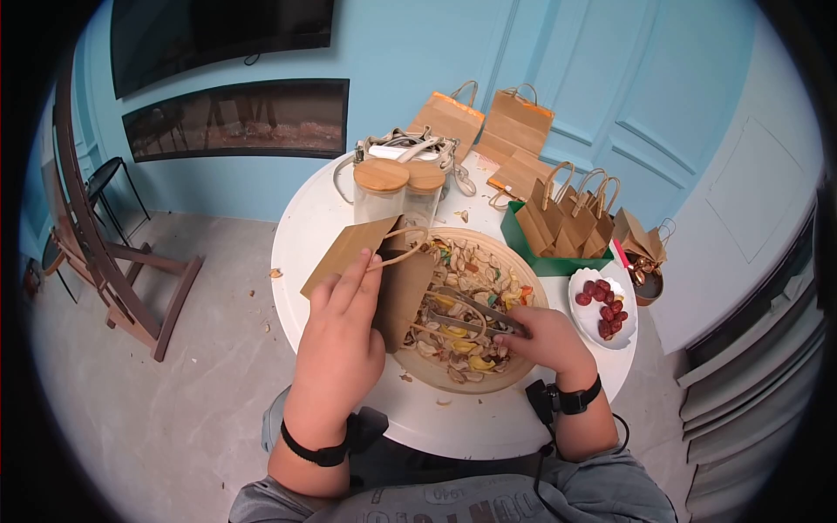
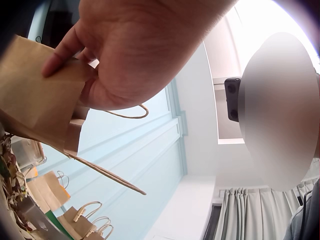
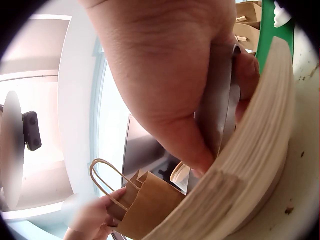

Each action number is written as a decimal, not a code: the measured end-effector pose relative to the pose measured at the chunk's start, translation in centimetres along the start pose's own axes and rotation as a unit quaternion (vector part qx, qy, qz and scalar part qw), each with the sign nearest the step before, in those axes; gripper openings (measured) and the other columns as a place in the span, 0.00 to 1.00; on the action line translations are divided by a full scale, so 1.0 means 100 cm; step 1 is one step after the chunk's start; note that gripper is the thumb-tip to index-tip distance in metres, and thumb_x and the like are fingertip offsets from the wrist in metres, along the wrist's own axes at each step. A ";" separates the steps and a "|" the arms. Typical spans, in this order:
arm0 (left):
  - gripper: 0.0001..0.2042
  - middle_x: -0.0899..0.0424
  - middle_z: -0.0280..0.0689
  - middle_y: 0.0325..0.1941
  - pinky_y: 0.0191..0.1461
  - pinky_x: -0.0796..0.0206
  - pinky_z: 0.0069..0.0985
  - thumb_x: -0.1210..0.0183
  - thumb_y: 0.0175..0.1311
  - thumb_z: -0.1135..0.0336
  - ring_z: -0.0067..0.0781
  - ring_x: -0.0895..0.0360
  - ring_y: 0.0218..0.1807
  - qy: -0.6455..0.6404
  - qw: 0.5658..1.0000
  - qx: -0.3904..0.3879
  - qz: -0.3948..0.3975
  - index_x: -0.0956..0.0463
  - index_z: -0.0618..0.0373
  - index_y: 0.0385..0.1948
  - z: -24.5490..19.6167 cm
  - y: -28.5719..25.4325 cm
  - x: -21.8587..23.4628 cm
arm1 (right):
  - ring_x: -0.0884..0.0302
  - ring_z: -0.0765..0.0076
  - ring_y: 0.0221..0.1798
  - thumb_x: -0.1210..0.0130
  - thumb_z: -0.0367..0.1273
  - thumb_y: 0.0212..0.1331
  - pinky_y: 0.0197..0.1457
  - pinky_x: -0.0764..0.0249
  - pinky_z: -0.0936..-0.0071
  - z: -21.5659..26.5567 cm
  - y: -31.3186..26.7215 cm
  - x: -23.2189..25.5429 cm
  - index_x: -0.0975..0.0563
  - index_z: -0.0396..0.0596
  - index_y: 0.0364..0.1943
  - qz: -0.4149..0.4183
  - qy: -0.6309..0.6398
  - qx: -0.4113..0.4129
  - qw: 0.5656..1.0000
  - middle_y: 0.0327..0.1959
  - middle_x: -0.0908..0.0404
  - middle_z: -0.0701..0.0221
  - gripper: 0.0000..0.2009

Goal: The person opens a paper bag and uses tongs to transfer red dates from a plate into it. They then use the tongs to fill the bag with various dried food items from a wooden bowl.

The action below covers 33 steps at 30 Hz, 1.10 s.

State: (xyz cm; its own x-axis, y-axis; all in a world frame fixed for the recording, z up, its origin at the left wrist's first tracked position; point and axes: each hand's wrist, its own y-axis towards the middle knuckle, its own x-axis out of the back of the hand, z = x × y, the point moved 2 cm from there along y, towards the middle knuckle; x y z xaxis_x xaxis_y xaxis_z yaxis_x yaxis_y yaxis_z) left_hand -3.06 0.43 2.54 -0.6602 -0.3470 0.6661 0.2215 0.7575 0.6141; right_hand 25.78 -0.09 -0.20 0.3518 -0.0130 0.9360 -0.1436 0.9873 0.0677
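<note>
My left hand [image 1: 338, 342] grips a brown paper bag [image 1: 403, 301] by its side, tilted over the left part of a round woven basket [image 1: 501, 380]. Dried, curled pieces [image 1: 475, 261] in tan, yellow, orange and green fill the basket. Metal tongs [image 1: 499, 317] are held in my right hand [image 1: 551, 340], their tips toward the bag among the pieces. In the left wrist view the left hand [image 2: 130, 55] holds the bag [image 2: 37, 95] between thumb and fingers. The right wrist view shows the right hand [image 3: 160, 75] pinching the tongs [image 3: 215, 107] beside the basket rim [image 3: 240, 165].
Two wooden-lidded jars [image 1: 380, 176] and a light bag [image 1: 418, 144] stand behind the basket on the white table [image 1: 305, 209]. Paper bags [image 1: 519, 122] lean at the back; others [image 1: 567, 228] fill a green box [image 1: 558, 264]. A white dish [image 1: 582, 307] holds dark red fruit at right.
</note>
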 end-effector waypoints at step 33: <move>0.36 0.31 0.46 0.70 0.67 0.36 0.39 0.51 0.43 0.86 0.54 0.32 0.60 0.001 1.000 -0.004 0.005 0.33 0.63 0.64 0.000 -0.001 0.000 | 0.21 0.49 0.32 0.39 0.47 0.59 0.36 0.28 0.59 -0.001 0.001 0.002 0.24 0.46 0.32 -0.012 -0.003 -0.024 1.000 0.24 0.22 0.59 0.18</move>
State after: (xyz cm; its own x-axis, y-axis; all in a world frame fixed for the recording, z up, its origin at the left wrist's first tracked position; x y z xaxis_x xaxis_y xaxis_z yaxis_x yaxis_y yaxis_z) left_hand -3.13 0.37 2.49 -0.6559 -0.3404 0.6737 0.2343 0.7566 0.6105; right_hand 25.96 0.04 -0.05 0.3491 -0.0382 0.9363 -0.0907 0.9931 0.0743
